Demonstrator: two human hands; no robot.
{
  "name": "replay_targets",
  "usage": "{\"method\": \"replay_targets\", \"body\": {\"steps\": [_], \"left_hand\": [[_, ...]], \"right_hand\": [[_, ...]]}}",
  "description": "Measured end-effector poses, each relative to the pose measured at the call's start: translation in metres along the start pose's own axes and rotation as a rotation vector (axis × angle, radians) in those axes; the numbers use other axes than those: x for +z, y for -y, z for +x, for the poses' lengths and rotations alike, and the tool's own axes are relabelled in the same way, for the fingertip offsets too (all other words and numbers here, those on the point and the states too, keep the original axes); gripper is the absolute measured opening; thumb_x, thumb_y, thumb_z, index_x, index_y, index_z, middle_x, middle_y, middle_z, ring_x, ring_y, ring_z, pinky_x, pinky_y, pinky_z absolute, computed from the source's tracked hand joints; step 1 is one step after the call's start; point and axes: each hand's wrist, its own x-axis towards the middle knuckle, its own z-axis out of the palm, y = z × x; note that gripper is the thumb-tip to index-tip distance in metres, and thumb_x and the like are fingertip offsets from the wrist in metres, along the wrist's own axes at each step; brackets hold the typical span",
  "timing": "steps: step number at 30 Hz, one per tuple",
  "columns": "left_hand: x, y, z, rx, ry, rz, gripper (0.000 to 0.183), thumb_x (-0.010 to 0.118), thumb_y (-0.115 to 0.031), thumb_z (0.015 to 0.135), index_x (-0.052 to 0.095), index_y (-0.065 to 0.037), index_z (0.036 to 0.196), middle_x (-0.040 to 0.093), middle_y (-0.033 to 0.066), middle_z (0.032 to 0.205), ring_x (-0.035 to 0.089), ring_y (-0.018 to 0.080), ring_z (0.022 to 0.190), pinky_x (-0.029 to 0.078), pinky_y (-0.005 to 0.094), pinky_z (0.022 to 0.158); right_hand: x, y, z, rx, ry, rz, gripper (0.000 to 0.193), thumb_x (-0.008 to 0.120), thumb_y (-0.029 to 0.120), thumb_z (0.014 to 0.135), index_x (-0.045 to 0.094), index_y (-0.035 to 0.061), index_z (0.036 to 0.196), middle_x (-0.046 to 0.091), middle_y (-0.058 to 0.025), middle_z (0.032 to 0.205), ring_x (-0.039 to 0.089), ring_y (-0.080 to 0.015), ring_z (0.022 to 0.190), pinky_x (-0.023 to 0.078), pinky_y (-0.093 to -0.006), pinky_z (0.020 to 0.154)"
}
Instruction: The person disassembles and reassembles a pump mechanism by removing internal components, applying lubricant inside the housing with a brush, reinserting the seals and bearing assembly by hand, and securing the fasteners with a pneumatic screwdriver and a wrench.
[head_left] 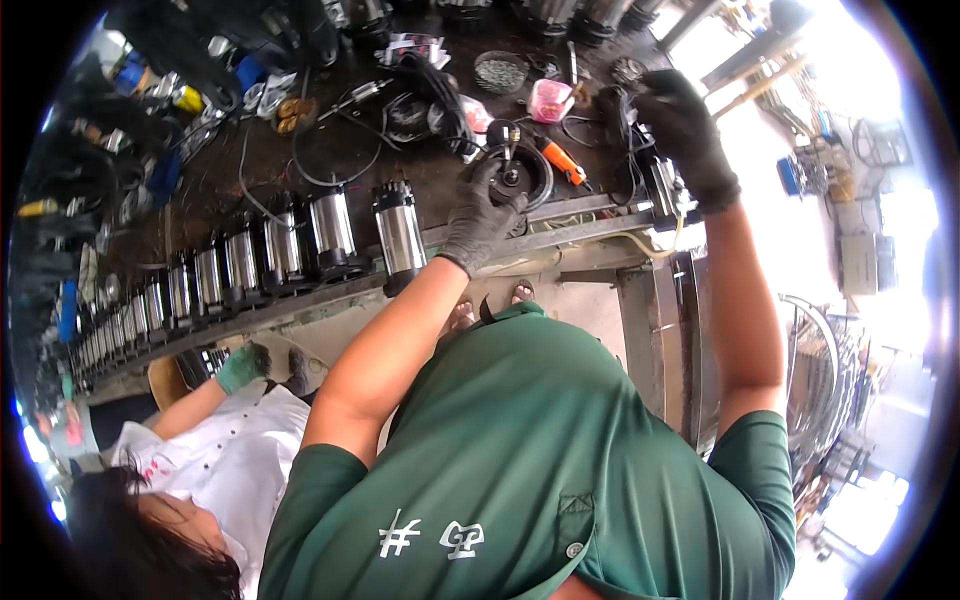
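My left hand (478,222), in a dark grey glove, grips the near left side of a round black part (540,187) at the bench edge. A dark knob-like piece (510,178) stands in the middle of that part. My right hand (690,140), gloved too, is raised over the bench's right end, next to a hanging black cable (618,120). Its fingers are dark and smeared, so their hold does not show. An orange-and-black hand tool (563,160) lies between the hands. Left of my left hand stands a shiny metal cylinder with a black top (398,232).
More metal cylinders (283,240) line the bench edge leftward. Farther back are a dish of small metal parts (502,73), a pink bag (548,100), coiled black cable (437,95) and loose wires. A co-worker in a white shirt (235,435), wearing a green glove (243,368), is at my left.
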Motion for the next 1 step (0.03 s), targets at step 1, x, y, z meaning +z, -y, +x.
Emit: {"method": "replay_targets", "body": {"steps": [1], "left_hand": [[-0.0012, 0.0054, 0.0064, -0.013, 0.096, -0.033, 0.075, 0.083, -0.023, 0.082, 0.046, -0.005, 0.145, 0.044, 0.0198, 0.148, 0.048, 0.0357, 0.134, 0.042, 0.0419, 0.113]], "right_hand": [[-0.0095, -0.0013, -0.0086, 0.001, -0.033, 0.001, 0.027, 0.066, 0.011, 0.098, 0.057, 0.0009, 0.121, 0.071, -0.0161, 0.104, 0.074, -0.0291, 0.087, 0.064, -0.0351, 0.074]]}}
